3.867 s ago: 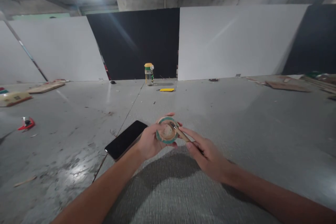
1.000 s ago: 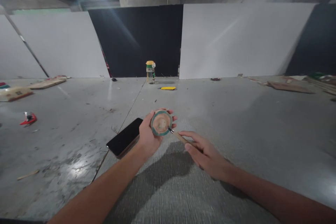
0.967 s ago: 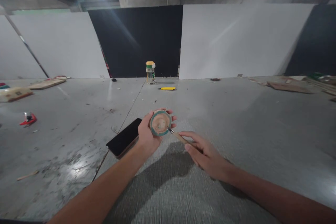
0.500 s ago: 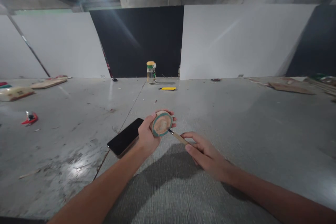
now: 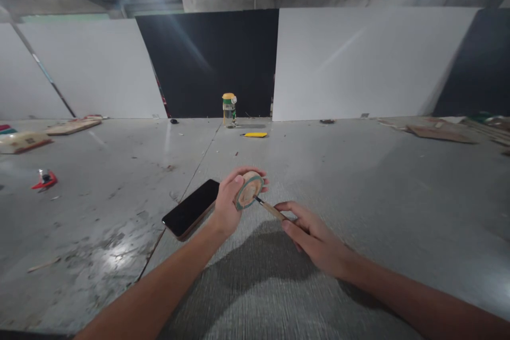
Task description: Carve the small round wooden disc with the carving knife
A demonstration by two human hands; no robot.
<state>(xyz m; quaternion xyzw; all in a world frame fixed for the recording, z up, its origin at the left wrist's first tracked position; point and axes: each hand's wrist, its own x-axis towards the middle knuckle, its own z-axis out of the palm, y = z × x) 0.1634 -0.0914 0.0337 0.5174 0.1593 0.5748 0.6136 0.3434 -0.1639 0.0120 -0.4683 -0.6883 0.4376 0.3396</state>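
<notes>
Wooden disc (image 5: 248,190): gripped on edge by left hand (image 5: 227,207); right hand (image 5: 314,239) pinched brush (image 5: 270,209), tip touching disc's lower rim, handle slanting down-right.

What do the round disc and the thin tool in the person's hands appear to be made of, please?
The round disc looks like bare wood: matt tan face, with a green-painted rim. The thin tool seems to have a pale wooden handle and a dark tip, probably a brush; the tip's material is unclear.
</notes>
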